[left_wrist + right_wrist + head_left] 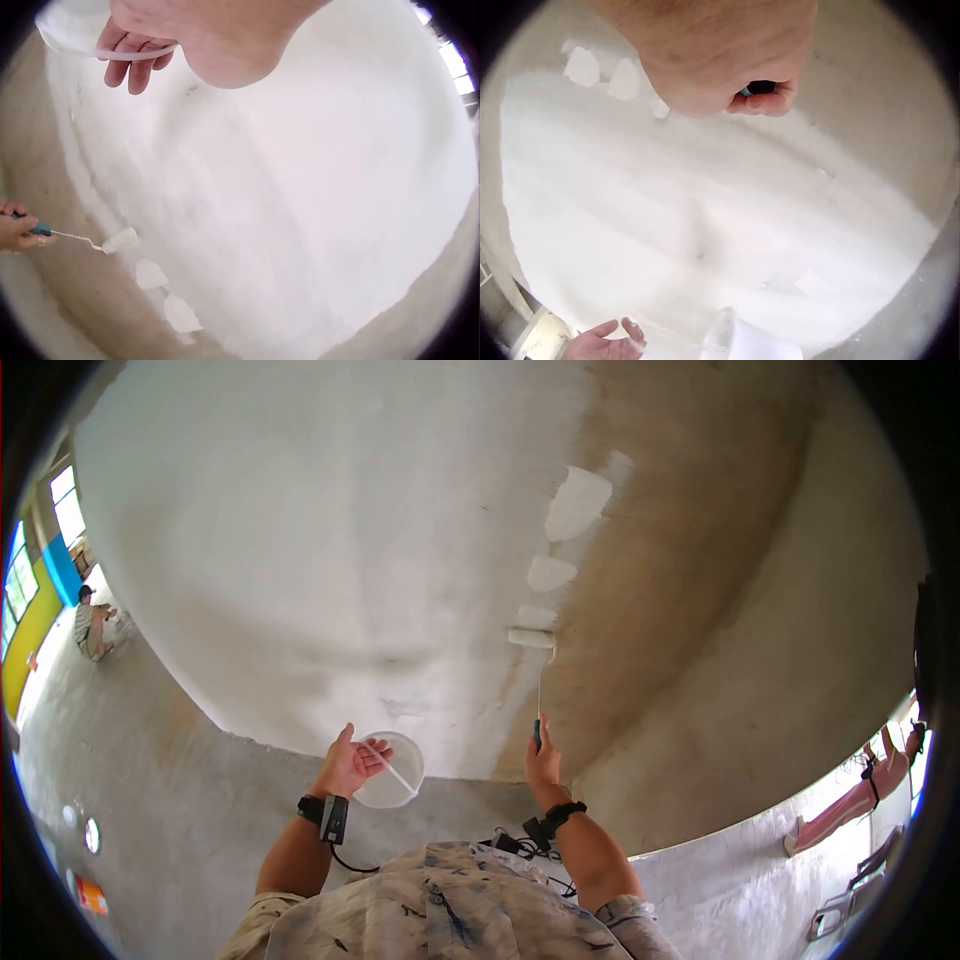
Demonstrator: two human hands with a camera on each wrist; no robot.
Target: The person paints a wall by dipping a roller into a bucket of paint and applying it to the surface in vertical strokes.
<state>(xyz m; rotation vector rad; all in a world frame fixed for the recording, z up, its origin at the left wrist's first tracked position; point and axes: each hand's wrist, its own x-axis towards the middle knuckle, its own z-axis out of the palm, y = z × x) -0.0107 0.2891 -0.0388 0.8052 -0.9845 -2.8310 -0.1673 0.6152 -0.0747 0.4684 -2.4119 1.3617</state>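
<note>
My right hand [543, 765] grips the dark teal handle [537, 735] of a small paint roller. Its white sleeve [530, 638] lies against the wall, just below several fresh white paint patches [551, 573]. In the right wrist view, the curled fingers [761, 103] hide most of the handle. My left hand [350, 765] is palm up, its fingers fairly straight. A white bail handle [392, 770] lies across these fingers, carrying a translucent white plastic bucket [414, 745]. The left wrist view shows the relaxed fingers [139, 71] extending past the bail.
A large wall [350, 540] fills the front, whitish at left with a brown unpainted band [690, 540] at right. Concrete floor [180, 760] spreads below. One person [92, 625] squats far left; another in pink [850, 805] is at right. Black cables [540, 845] show near my waist.
</note>
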